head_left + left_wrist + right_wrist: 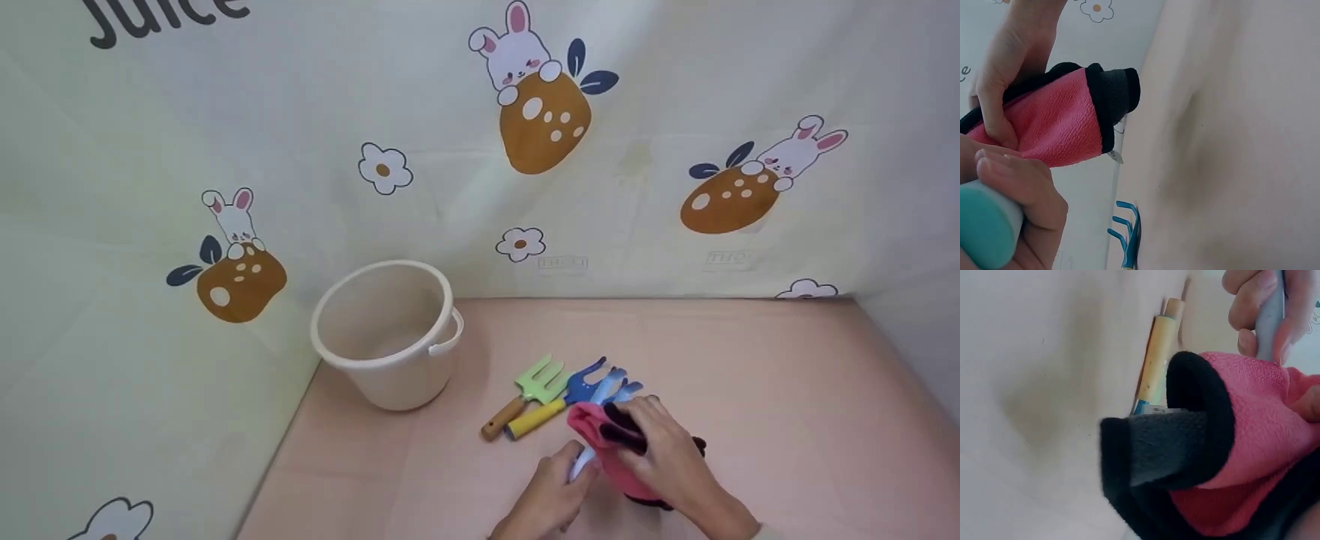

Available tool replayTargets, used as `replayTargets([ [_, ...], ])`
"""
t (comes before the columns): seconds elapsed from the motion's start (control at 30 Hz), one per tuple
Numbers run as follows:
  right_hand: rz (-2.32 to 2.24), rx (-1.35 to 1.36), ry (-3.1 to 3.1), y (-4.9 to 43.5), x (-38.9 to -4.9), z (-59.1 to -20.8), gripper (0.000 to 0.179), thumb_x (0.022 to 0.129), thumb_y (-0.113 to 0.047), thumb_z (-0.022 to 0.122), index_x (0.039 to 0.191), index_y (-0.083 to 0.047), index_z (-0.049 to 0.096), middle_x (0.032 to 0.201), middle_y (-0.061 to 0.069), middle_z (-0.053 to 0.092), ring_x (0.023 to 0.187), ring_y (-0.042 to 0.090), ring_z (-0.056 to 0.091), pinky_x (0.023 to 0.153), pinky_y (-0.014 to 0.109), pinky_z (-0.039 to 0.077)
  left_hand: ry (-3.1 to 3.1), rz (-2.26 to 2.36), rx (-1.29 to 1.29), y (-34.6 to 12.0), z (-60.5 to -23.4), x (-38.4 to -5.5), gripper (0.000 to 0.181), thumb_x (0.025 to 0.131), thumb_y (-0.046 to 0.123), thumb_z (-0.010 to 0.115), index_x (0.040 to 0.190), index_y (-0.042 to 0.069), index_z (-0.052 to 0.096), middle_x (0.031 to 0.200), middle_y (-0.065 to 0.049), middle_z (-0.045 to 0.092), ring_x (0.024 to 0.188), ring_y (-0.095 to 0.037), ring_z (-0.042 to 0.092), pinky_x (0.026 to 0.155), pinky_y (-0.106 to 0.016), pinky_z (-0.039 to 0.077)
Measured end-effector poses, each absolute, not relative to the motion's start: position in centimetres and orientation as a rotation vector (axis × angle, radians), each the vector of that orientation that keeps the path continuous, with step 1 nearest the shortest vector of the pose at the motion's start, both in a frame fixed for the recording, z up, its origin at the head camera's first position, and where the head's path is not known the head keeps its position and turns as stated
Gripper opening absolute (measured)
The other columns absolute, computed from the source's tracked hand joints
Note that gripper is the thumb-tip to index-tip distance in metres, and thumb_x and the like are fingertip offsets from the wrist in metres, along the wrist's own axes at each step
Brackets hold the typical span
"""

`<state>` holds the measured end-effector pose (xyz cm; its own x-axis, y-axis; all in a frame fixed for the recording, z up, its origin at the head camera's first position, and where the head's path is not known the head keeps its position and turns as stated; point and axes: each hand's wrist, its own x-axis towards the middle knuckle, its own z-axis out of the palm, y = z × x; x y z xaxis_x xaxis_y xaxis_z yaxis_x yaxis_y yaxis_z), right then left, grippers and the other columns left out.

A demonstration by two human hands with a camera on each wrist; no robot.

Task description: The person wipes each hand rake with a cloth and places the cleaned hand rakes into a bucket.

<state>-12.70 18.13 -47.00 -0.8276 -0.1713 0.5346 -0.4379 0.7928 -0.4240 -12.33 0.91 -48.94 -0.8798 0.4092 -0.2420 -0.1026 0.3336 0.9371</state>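
My left hand (pixel 546 486) grips the pale handle (pixel 583 463) of a light blue garden hand tool, whose pronged head (pixel 609 382) shows beyond the cloth. In the left wrist view the handle's teal butt end (pixel 988 225) sticks out of the fist. A pink cloth (pixel 628 474) with black edging and a dark grey underside is folded about the tool's middle. My right hand (pixel 667 454) holds this cloth against the tool, fingers bent over it. The cloth hides the neck of the tool. In the right wrist view, the handle (pixel 1269 326) runs into the folds.
Left of the hands, a green garden fork (pixel 541 382) with a brown handle lies on the pinkish table (pixel 787 390). Beside it lies a blue hand rake (pixel 579 388) with a yellow handle. A cream bucket (pixel 405 379) stands farther back left, near the printed backdrop (pixel 637 225).
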Motion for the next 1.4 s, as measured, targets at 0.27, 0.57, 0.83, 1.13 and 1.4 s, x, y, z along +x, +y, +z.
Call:
replayTargets([
  [0.27, 0.557, 0.453, -2.403, 18.1, -12.9, -48.7, 0.05, 0.056, 0.002, 0.085, 0.1, -0.011, 0.069, 0.092, 0.004, 0.061, 0.085, 0.018, 0.062, 0.07, 0.036, 0.055, 2.109, 1.576, 0.196, 1.1, -48.8, -12.4, 0.022, 0.096, 0.026, 0.05, 0.116, 0.02, 0.051, 0.061, 0.0, 0.049, 0.037, -0.009, 0.037, 0.032, -0.019, 0.028],
  [0.57, 0.49, 0.494, -2.351, 17.6, -13.7, -49.3, 0.046, 0.059, 0.0, 0.084, 0.1, -0.017, 0.07, 0.081, -0.001, 0.052, 0.067, 0.009, 0.054, 0.058, 0.028, 0.053, 2.096, 1.562, 0.187, 1.1, -49.0, -12.4, 0.023, 0.096, 0.031, 0.05, 0.117, 0.022, 0.051, 0.061, 0.001, 0.047, 0.039, -0.01, 0.037, 0.033, -0.02, 0.028],
  [0.83, 0.446, 0.521, -2.308, 17.5, -14.7, -49.3, 0.048, 0.06, 0.003, 0.082, 0.101, -0.019, 0.07, 0.08, -0.001, 0.052, 0.062, 0.007, 0.05, 0.054, 0.024, 0.05, 2.127, 1.538, 0.19, 1.0, -48.9, -12.4, 0.018, 0.095, 0.029, 0.051, 0.111, 0.02, 0.053, 0.061, 0.002, 0.047, 0.04, -0.01, 0.038, 0.034, -0.02, 0.029],
  [1.13, 0.401, 0.497, -2.276, 18.0, -15.7, -49.8, 0.042, 0.062, 0.004, 0.081, 0.097, -0.017, 0.072, 0.086, 0.004, 0.055, 0.065, 0.013, 0.056, 0.054, 0.027, 0.052, 2.078, 1.507, 0.071, 1.2, -49.0, -12.4, 0.015, 0.095, 0.032, 0.052, 0.103, 0.02, 0.054, 0.062, 0.002, 0.048, 0.046, -0.012, 0.038, 0.041, -0.023, 0.03],
  [1.4, 0.284, 0.43, -2.354, 18.4, -16.2, -49.7, 0.04, 0.065, 0.0, 0.081, 0.098, -0.019, 0.071, 0.082, 0.005, 0.048, 0.056, 0.01, 0.04, 0.045, 0.021, 0.044, 2.11, 1.513, 0.129, 1.2, -49.3, -12.2, 0.017, 0.095, 0.031, 0.052, 0.095, 0.014, 0.056, 0.061, 0.002, 0.044, 0.049, -0.012, 0.037, 0.045, -0.025, 0.03],
])
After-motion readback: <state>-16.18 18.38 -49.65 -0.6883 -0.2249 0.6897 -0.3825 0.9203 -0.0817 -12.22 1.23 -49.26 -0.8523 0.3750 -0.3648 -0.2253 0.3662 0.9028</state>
